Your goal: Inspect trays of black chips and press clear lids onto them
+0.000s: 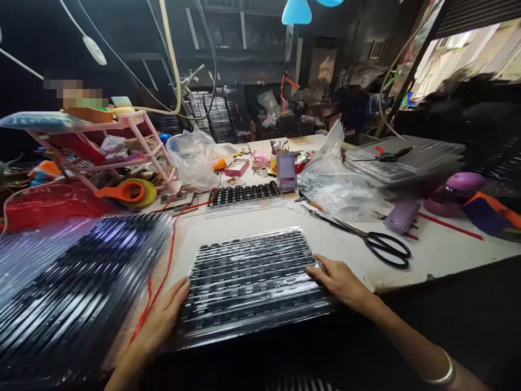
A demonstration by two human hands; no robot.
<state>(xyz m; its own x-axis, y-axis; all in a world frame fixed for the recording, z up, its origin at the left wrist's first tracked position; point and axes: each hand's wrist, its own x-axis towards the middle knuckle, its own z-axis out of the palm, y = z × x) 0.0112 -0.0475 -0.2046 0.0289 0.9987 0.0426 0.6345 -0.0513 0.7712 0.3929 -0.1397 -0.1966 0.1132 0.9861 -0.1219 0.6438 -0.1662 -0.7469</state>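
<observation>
In the head view, the only feed I have, I'm working both hands on a clear tray (252, 288), which sits mid-frame towards 6 o'clock, at the front of the counter (325, 239), its near edge apparently jutting past the counter's lip; taking the tray as my clock centre, the left hand (169, 304) grips its side at 9 o'clock, fingertips partly hidden, and the right hand (336, 277) pinches the rim at 3, thumb lying over the edge. To handle it well, I'd match the pressure on both sides, because the thin plastic would probably flex if one hand squeezed harder, and I'd hold it level so that the contents don't slide. I'd also mind the red cord (171, 260) at 10 o'clock, just beyond the left hand, and give the scissors (366, 236) at 2 o'clock some room. The tray itself looks glossy and rectangular, with dark pieces laid out in close rows across it and white glare streaking the plastic; what the pieces are I can't make out. Past the cord at 9 o'clock I see a blurred stack (77, 288) of similar-looking ribbed, shiny plastic
</observation>
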